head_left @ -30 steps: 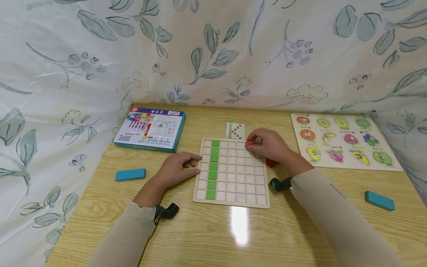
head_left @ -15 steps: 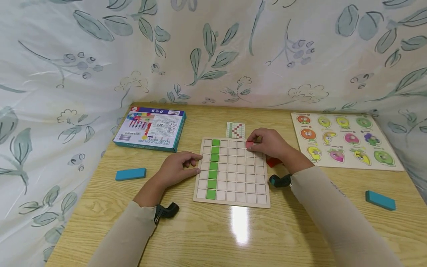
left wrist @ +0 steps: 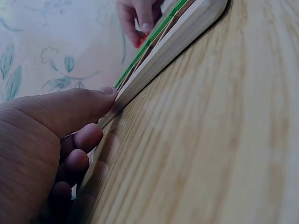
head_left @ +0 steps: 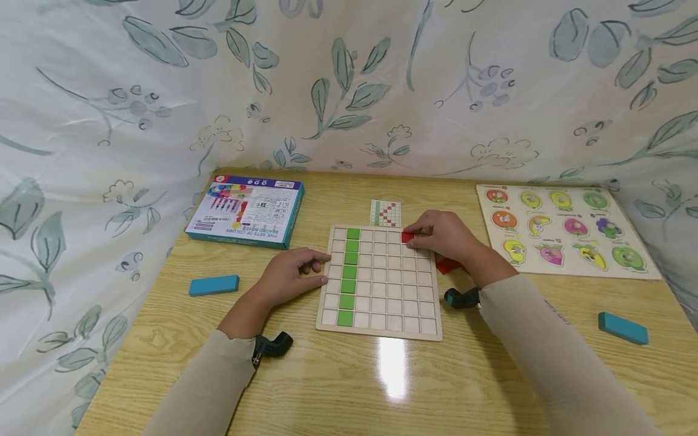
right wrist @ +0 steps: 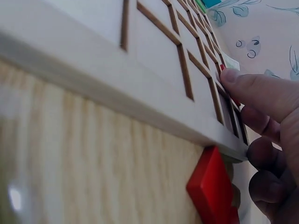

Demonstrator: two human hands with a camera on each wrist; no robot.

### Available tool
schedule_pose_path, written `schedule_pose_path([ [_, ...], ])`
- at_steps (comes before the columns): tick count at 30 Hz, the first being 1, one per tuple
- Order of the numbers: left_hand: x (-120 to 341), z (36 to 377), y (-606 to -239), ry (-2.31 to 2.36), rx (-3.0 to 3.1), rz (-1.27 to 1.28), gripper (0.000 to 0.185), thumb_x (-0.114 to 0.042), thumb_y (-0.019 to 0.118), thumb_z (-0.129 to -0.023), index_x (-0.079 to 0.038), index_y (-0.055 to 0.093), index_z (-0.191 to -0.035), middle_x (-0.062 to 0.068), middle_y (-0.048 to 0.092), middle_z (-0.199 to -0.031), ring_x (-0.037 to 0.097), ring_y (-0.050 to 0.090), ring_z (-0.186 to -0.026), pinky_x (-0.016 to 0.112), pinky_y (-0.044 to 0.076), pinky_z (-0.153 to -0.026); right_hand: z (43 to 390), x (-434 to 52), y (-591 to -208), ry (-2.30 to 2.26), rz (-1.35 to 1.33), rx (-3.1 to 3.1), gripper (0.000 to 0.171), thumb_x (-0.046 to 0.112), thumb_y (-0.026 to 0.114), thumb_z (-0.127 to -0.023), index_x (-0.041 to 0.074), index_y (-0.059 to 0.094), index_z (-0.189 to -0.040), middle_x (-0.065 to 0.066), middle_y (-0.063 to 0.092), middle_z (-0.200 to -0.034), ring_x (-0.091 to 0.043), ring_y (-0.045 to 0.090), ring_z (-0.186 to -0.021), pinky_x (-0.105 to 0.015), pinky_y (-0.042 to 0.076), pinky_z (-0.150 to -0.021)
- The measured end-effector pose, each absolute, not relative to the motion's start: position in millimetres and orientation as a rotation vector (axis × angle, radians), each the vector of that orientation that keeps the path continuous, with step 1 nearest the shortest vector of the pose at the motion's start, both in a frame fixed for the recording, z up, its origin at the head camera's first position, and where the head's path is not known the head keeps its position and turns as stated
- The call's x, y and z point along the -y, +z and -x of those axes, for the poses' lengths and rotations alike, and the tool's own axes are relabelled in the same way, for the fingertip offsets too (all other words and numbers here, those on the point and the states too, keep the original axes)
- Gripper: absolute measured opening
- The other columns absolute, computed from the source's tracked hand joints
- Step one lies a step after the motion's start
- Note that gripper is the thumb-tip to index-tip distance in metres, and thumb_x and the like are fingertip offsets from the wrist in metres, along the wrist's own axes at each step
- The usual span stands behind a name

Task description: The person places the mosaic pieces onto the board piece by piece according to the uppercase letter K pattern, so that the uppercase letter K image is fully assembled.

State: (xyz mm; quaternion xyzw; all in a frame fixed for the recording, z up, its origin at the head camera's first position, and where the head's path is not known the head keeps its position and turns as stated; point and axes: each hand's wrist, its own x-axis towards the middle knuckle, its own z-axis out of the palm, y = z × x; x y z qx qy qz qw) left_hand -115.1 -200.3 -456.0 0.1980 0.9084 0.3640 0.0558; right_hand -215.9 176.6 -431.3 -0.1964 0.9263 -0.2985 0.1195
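Two spread digits of my left hand [head_left: 286, 275], thumb and forefinger, touch the left edge of the grid board [head_left: 394, 277], near its column of green tiles [head_left: 348, 286]. Farther off, my right hand [head_left: 444, 236] pinches a red tile [head_left: 406, 238] at the farthest row's sixth square from left. Just beyond lies a patterned card [head_left: 385, 212].

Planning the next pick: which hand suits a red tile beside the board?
Probably the right hand, near that tile, once its red square is released; the left hand is across the board.
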Motion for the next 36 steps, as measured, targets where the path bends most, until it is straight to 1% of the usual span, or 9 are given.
schedule_pose_path([
  [2,200,115,-456,1.102,-2.761,-0.602,0.039,-0.027,0.084,-0.096,-0.017,0.076,-0.133,-0.011,0.066,-0.099,0.015,0.054,-0.085,0.036,0.045,-0.080,215,-179,-431,-0.860,0.604,-2.711,0.034,0.029,0.087,-0.093,0.016,0.083,-0.125,-0.003,0.071,-0.111,-0.023,0.058,-0.091,-0.039,0.048,-0.077],
  [7,200,114,-456,1.120,-2.759,-0.621,0.039,-0.027,0.084,-0.096,-0.016,0.076,-0.133,-0.011,0.066,-0.098,0.015,0.054,-0.084,0.037,0.046,-0.080,212,-186,-434,-0.894,0.617,-2.724,0.042,0.028,0.087,-0.093,0.013,0.078,-0.132,-0.004,0.071,-0.115,-0.024,0.057,-0.091,-0.041,0.047,-0.082],
  [10,200,114,-456,1.124,-2.755,-0.632,0.039,-0.026,0.084,-0.096,-0.016,0.076,-0.133,-0.011,0.066,-0.098,0.015,0.055,-0.084,0.037,0.046,-0.080,208,-192,-436,-0.928,0.596,-2.734,0.040,0.027,0.085,-0.095,0.013,0.078,-0.132,-0.005,0.071,-0.117,-0.025,0.059,-0.092,-0.042,0.049,-0.083],
  [14,200,115,-459,1.117,-2.749,-0.626,0.040,-0.027,0.084,-0.096,-0.017,0.076,-0.133,-0.012,0.065,-0.099,0.015,0.055,-0.085,0.037,0.046,-0.081,199,-198,-433,-0.938,0.586,-2.760,0.034,0.025,0.081,-0.098,0.013,0.078,-0.130,-0.005,0.071,-0.116,-0.026,0.061,-0.091,-0.042,0.051,-0.081],
  [17,200,115,-459,1.111,-2.750,-0.614,0.040,-0.027,0.084,-0.096,-0.017,0.076,-0.134,-0.012,0.065,-0.099,0.015,0.055,-0.085,0.037,0.046,-0.081,191,-201,-427,-0.957,0.565,-2.764,0.031,0.026,0.078,-0.100,0.014,0.078,-0.129,-0.005,0.070,-0.116,-0.026,0.061,-0.089,-0.041,0.051,-0.078],
  [19,201,114,-459,1.109,-2.753,-0.602,0.040,-0.027,0.084,-0.096,-0.018,0.076,-0.134,-0.012,0.065,-0.099,0.015,0.055,-0.085,0.037,0.046,-0.081,185,-202,-424,-0.991,0.535,-2.746,0.030,0.027,0.077,-0.101,0.015,0.077,-0.129,-0.004,0.070,-0.117,-0.025,0.060,-0.086,-0.040,0.051,-0.072],
  [24,201,113,-456,1.112,-2.749,-0.589,0.040,-0.026,0.084,-0.095,-0.018,0.076,-0.134,-0.011,0.065,-0.098,0.016,0.055,-0.085,0.037,0.046,-0.080,169,-205,-418,-1.098,0.457,-2.692,0.036,0.028,0.076,-0.102,0.015,0.074,-0.135,-0.004,0.068,-0.117,-0.025,0.058,-0.078,-0.035,0.048,-0.062],
  [31,200,115,-458,1.105,-2.749,-0.583,0.040,-0.027,0.084,-0.096,-0.019,0.076,-0.134,-0.011,0.065,-0.098,0.015,0.055,-0.085,0.036,0.046,-0.080,147,-219,-415,-1.149,0.441,-2.709,0.039,0.022,0.080,-0.100,0.013,0.073,-0.137,-0.007,0.069,-0.117,-0.023,0.058,-0.073,-0.030,0.047,-0.060],
  [36,199,115,-458,1.114,-2.746,-0.590,0.040,-0.027,0.084,-0.096,-0.019,0.076,-0.134,-0.011,0.065,-0.098,0.015,0.055,-0.085,0.037,0.045,-0.080,131,-232,-411,-1.119,0.423,-2.770,0.038,0.022,0.082,-0.098,0.013,0.074,-0.134,-0.007,0.069,-0.108,-0.023,0.054,-0.072,-0.030,0.043,-0.055],
])
